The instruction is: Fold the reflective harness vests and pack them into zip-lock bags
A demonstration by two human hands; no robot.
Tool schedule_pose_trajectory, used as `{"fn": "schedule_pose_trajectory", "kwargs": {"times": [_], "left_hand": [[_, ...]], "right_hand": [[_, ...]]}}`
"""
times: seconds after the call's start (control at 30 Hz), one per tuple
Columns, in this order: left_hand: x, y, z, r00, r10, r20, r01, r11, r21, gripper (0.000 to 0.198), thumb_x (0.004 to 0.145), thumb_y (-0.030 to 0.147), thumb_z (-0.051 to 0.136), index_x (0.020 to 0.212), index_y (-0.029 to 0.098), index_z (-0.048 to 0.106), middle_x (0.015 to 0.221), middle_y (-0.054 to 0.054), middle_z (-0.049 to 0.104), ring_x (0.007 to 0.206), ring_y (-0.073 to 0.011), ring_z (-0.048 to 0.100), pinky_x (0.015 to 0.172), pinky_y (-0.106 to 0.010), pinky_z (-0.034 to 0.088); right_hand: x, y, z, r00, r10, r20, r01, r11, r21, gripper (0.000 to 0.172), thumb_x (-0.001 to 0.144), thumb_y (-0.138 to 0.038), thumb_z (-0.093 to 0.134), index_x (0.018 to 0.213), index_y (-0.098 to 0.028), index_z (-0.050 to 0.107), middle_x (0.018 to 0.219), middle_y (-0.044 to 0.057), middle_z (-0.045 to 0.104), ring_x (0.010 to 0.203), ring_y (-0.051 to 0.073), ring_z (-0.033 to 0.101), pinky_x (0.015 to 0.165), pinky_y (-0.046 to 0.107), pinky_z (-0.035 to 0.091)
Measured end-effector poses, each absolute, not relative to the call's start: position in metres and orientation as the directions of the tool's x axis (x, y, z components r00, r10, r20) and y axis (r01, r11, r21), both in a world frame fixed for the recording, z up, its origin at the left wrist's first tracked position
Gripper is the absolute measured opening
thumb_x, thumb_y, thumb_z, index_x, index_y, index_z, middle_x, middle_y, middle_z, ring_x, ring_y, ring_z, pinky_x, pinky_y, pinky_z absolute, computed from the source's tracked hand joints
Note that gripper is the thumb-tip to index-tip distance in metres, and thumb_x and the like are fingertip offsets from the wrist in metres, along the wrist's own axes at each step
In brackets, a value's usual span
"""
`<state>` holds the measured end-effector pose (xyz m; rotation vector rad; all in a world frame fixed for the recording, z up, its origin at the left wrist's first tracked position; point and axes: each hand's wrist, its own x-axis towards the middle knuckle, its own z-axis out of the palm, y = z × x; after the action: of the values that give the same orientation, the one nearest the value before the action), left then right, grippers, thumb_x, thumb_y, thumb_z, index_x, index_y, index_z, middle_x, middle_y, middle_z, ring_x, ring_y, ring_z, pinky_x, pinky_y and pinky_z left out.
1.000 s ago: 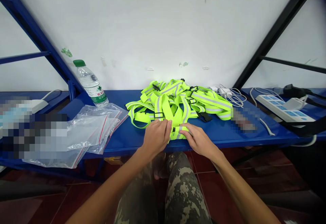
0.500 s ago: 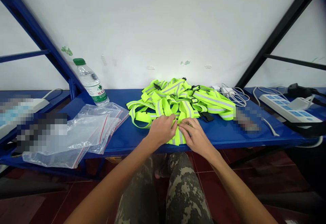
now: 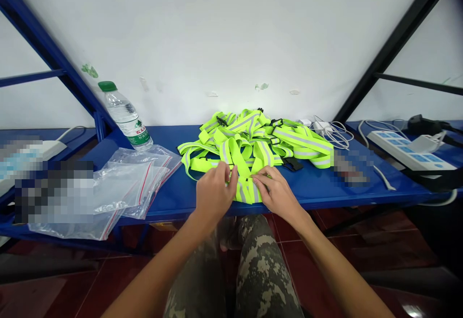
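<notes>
The left hand (image 3: pixel 213 195) has its grip closed on a yellow strap (image 3: pixel 246 192); thumb and fingers pinch it at the front edge of the blue bench (image 3: pixel 318 188). The right hand (image 3: pixel 277 193) is just beside this grip, with fingertips on the same strap, but I cannot tell if it pinches or only presses. Behind both grips sits the pile of straps (image 3: pixel 253 139). Well to the left of the grips lie plastic bags (image 3: pixel 123 188) and a water bottle (image 3: pixel 125 115).

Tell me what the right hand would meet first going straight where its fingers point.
The right hand rests on the neon-yellow reflective fabric straps; straight on, it would push into them, then probably the left hand, though depth is unclear.
</notes>
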<state>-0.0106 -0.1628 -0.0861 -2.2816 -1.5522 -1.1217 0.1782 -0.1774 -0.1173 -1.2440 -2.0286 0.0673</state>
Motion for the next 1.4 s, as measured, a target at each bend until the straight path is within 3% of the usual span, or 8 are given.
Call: {"fn": "schedule_pose_trajectory", "kwargs": {"times": [0.1, 0.2, 0.5, 0.63, 0.77, 1.1, 1.23, 1.4], "left_hand": [[-0.022, -0.185, -0.095, 0.423, 0.627, 0.654, 0.749, -0.648, 0.137, 0.023, 0.094, 0.038, 0.056, 0.097, 0.015, 0.056, 0.095, -0.011, 0.068, 0.096, -0.0261, 0.065, 0.085, -0.037, 0.053], [-0.03, -0.188, -0.105, 0.581, 0.562, 0.589, 0.663, -0.746, 0.058, 0.055, 0.088, 0.049, 0.064, 0.123, 0.009, 0.049, 0.118, -0.019, 0.064, 0.12, -0.0344, 0.058, 0.102, -0.047, 0.05], [-0.034, -0.171, -0.108, 0.648, 0.437, 0.624, 0.574, -0.819, -0.023, 0.055, 0.093, 0.054, 0.052, 0.122, 0.009, 0.045, 0.11, -0.019, 0.067, 0.111, -0.0345, 0.064, 0.096, -0.05, 0.054], [-0.034, -0.164, -0.107, 0.63, 0.492, 0.6, 0.588, -0.808, 0.045, 0.056, 0.094, 0.06, 0.045, 0.122, 0.011, 0.046, 0.105, -0.017, 0.07, 0.096, -0.0305, 0.069, 0.083, -0.045, 0.057], [-0.029, -0.158, -0.1, 0.583, 0.622, 0.524, 0.644, -0.746, 0.168, 0.061, 0.095, 0.063, 0.04, 0.127, 0.012, 0.046, 0.102, -0.015, 0.072, 0.094, -0.0291, 0.071, 0.082, -0.043, 0.054], [-0.012, -0.147, -0.084, 0.422, 0.845, 0.327, 0.697, -0.534, 0.479, 0.035, 0.103, 0.046, 0.035, 0.116, 0.02, 0.054, 0.056, 0.006, 0.05, 0.057, -0.0195, 0.06, 0.058, -0.027, 0.035], [-0.01, -0.144, -0.085, 0.408, 0.852, 0.328, 0.692, -0.523, 0.498, 0.033, 0.103, 0.044, 0.035, 0.117, 0.02, 0.053, 0.06, 0.005, 0.053, 0.057, -0.0184, 0.059, 0.06, -0.027, 0.036], [-0.009, -0.141, -0.09, 0.396, 0.857, 0.331, 0.667, -0.516, 0.538, 0.037, 0.103, 0.043, 0.034, 0.126, 0.018, 0.048, 0.077, 0.0, 0.065, 0.073, -0.0211, 0.067, 0.068, -0.03, 0.044]], "right_hand": [[0.177, -0.178, -0.117, -0.255, 0.779, 0.573, 0.753, 0.532, -0.388, 0.027, 0.1, -0.023, 0.045, 0.102, -0.015, 0.072, 0.09, 0.01, 0.062, 0.088, 0.023, 0.055, 0.082, 0.039, 0.048], [0.176, -0.182, -0.115, -0.259, 0.772, 0.58, 0.757, 0.535, -0.374, 0.029, 0.101, -0.025, 0.044, 0.099, -0.015, 0.071, 0.089, 0.009, 0.063, 0.086, 0.022, 0.055, 0.08, 0.038, 0.047], [0.173, -0.193, -0.113, -0.198, 0.723, 0.661, 0.721, 0.565, -0.402, 0.03, 0.101, -0.025, 0.046, 0.082, -0.017, 0.067, 0.075, 0.005, 0.068, 0.071, 0.019, 0.06, 0.068, 0.034, 0.044], [0.175, -0.198, -0.119, -0.214, 0.652, 0.727, 0.709, 0.616, -0.343, 0.018, 0.097, -0.024, 0.053, 0.093, -0.015, 0.068, 0.097, 0.01, 0.071, 0.091, 0.021, 0.063, 0.083, 0.034, 0.048], [0.175, -0.2, -0.124, -0.152, 0.611, 0.777, 0.793, 0.545, -0.273, 0.017, 0.097, -0.022, 0.051, 0.088, -0.016, 0.063, 0.085, 0.009, 0.068, 0.085, 0.023, 0.056, 0.08, 0.036, 0.045], [0.171, -0.174, -0.115, 0.152, 0.846, 0.511, 0.769, 0.223, -0.599, 0.041, 0.102, -0.042, 0.035, 0.067, -0.024, 0.045, 0.065, 0.003, 0.056, 0.062, 0.019, 0.051, 0.062, 0.032, 0.036], [0.168, -0.172, -0.118, 0.239, 0.775, 0.585, 0.738, 0.246, -0.628, 0.031, 0.099, -0.04, 0.043, 0.083, -0.02, 0.06, 0.095, 0.013, 0.066, 0.097, 0.026, 0.059, 0.086, 0.04, 0.044], [0.165, -0.17, -0.111, 0.27, 0.835, 0.481, 0.605, 0.242, -0.759, 0.031, 0.096, -0.041, 0.047, 0.08, -0.019, 0.063, 0.087, 0.009, 0.07, 0.086, 0.024, 0.064, 0.081, 0.036, 0.045]]}}
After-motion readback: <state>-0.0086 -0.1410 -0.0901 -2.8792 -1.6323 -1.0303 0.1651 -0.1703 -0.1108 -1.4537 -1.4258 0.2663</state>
